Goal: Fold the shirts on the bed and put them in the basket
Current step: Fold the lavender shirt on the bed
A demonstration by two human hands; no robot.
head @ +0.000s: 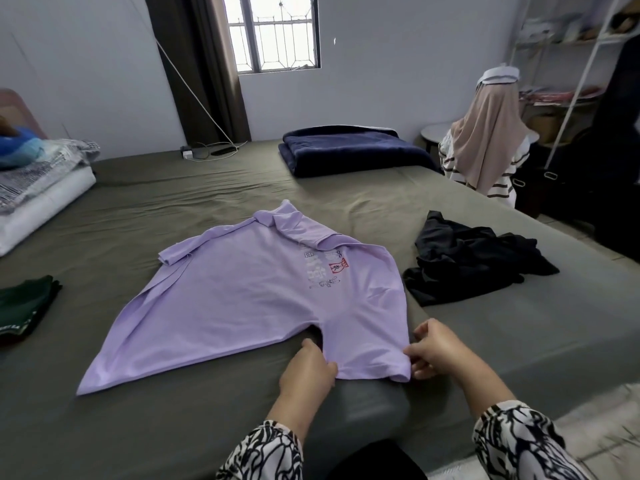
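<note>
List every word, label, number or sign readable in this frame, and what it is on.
None can be read as text.
Lilac polo shirt: grey chest print with a red and white emblem, too blurred to read.
Dark green folded garment: pale marks along its near edge, too small to read.
Shelf items at right: no legible labels.

Both arms wear long sleeves of white fabric printed with bold black swirling, leaf-like strokes. The left sleeve (263,455) ends just behind the wrist of the bare left hand (306,370), as a loose cuff. The right sleeve (519,441) ends likewise behind the bare right hand (434,348). No rings, watch or gloves show.
</note>
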